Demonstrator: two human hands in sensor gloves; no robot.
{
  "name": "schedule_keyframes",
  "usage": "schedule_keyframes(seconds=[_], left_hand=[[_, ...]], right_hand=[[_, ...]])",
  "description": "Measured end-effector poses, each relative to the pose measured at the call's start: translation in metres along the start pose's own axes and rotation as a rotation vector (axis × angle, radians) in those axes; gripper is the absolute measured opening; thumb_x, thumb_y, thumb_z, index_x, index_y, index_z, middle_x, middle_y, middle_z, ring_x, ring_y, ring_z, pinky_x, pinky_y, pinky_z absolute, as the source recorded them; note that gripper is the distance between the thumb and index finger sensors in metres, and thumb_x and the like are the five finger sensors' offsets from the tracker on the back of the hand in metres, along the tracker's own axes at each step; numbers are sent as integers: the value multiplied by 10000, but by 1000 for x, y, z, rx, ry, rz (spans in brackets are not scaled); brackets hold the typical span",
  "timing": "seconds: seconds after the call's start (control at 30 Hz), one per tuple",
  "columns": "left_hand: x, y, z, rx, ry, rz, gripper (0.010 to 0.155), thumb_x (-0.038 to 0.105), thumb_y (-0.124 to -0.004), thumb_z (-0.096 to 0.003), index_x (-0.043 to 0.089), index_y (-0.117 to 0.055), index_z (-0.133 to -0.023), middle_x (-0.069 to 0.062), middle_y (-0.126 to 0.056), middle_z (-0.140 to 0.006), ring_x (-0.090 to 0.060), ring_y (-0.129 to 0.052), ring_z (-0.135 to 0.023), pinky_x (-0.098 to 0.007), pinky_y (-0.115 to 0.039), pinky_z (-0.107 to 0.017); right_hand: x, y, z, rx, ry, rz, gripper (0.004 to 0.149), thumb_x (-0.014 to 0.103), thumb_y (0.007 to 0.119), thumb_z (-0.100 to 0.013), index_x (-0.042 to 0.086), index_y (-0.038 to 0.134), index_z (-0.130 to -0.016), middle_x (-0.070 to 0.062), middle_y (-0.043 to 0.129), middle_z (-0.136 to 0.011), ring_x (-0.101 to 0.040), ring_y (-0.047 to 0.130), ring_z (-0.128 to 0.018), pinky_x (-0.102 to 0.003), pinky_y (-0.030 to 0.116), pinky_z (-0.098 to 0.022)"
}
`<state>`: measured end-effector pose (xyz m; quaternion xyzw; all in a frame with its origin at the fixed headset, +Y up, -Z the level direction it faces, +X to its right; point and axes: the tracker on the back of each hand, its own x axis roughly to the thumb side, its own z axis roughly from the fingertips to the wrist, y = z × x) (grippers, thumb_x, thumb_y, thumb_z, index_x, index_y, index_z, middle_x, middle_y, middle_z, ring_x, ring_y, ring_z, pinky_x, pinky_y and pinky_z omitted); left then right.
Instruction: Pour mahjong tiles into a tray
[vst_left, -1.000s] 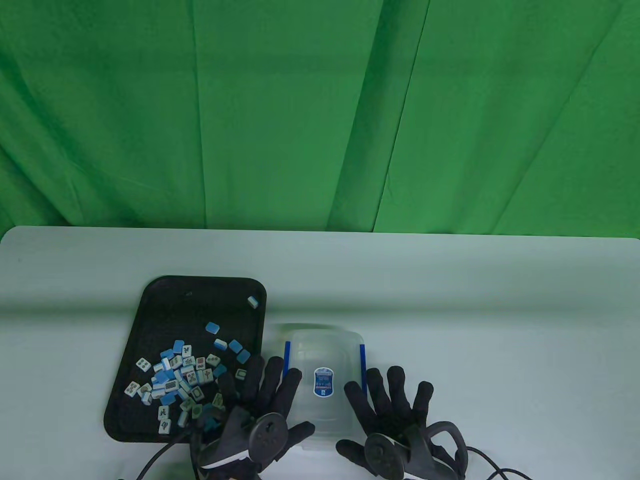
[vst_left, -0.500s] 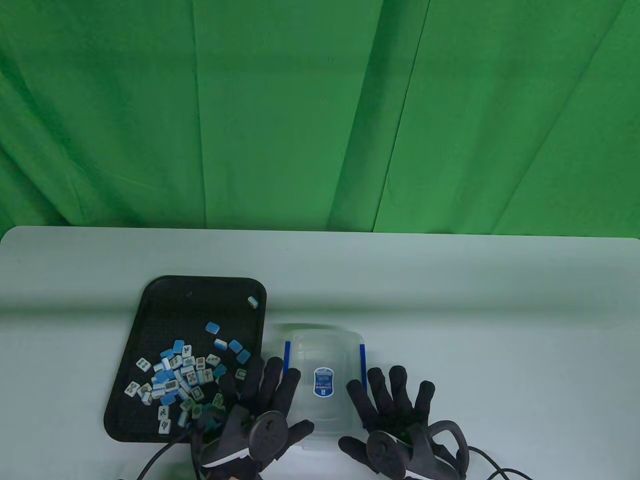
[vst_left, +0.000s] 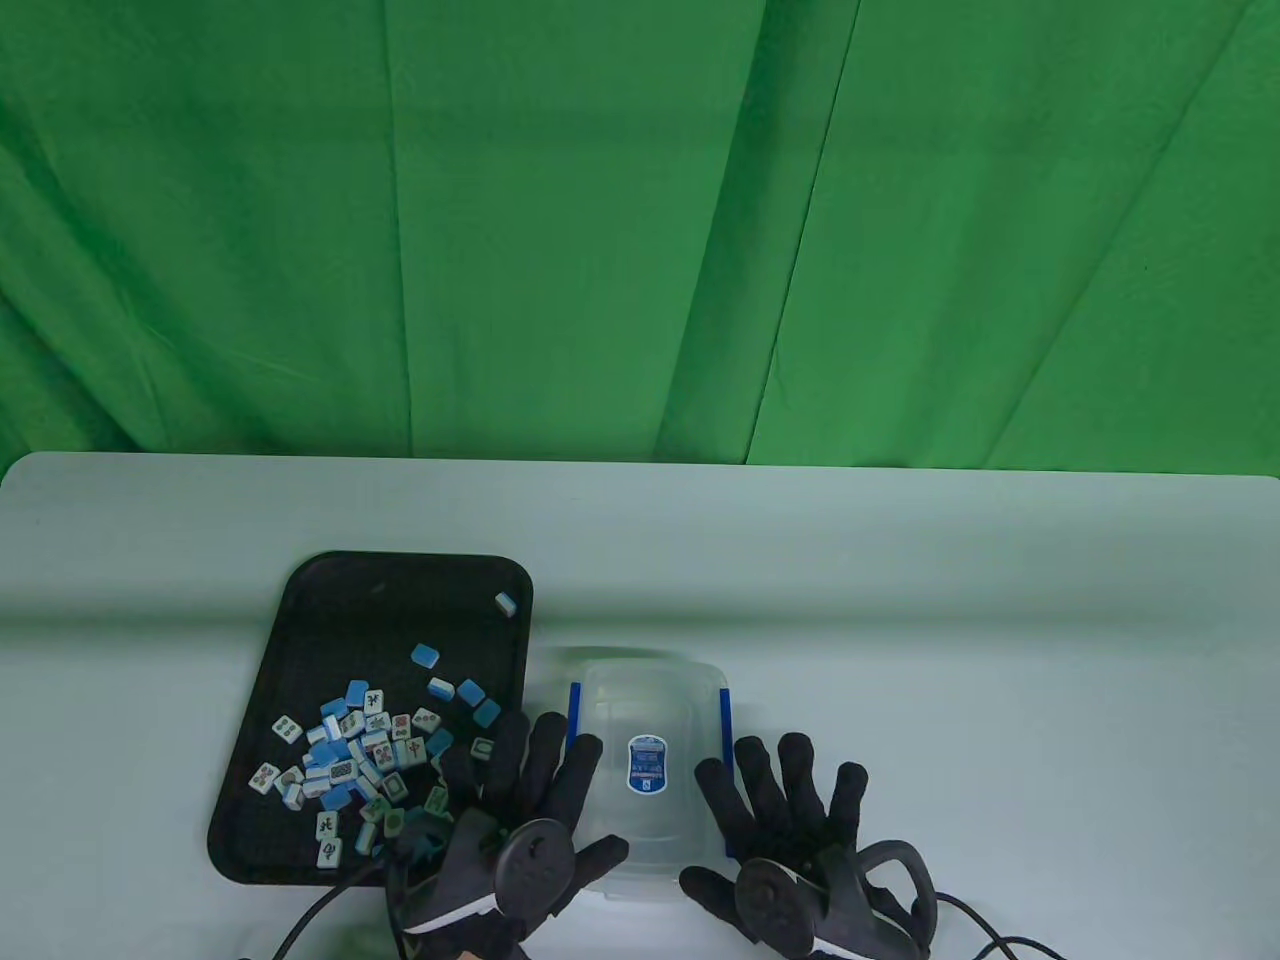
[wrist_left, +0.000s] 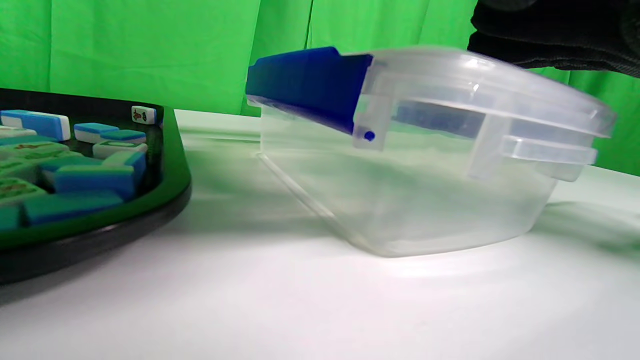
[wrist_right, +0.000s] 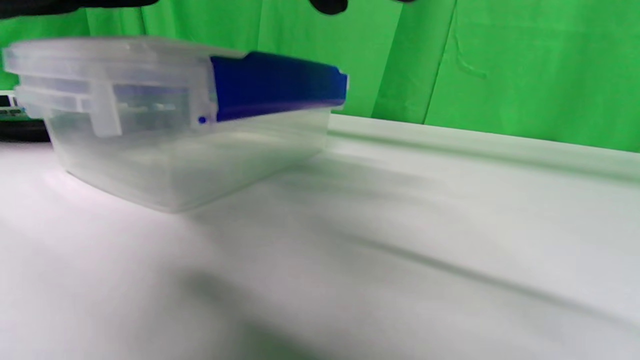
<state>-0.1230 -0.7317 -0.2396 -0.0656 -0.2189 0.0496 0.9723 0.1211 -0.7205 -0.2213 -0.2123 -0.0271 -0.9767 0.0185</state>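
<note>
At the near edge of the tabletop (vst_left: 900, 600), a lidded clear box (vst_left: 645, 700) sits between two spread hands.

Largest first: the tabletop lies bare to the right and toward the green backdrop (vst_left: 640, 220). The black tray (vst_left: 330, 600) sits just left of the box, its far half mostly open. The left hand (vst_left: 530, 790) and right hand (vst_left: 790, 800) lie with fingers splayed at the box's blue latches (vst_left: 574, 715), gripping nothing. The mahjong tiles (vst_left: 350, 750) are heaped in the tray's near half.
</note>
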Motion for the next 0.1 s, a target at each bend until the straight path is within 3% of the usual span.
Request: schedule_keyframes(seconds=[0.1], left_hand=[[1,-3,0,-17,0,-13,847,726,-404,-613,242,-14,-1189,-177,1,-1224,-465,36,-1066,-794,-107,-575]], right_hand=[[1,0,1,3,-1,2,860,765,384,-568,284,94,-1219,-177,184,-1302,-548,170,-1134,-816,195,-686]])
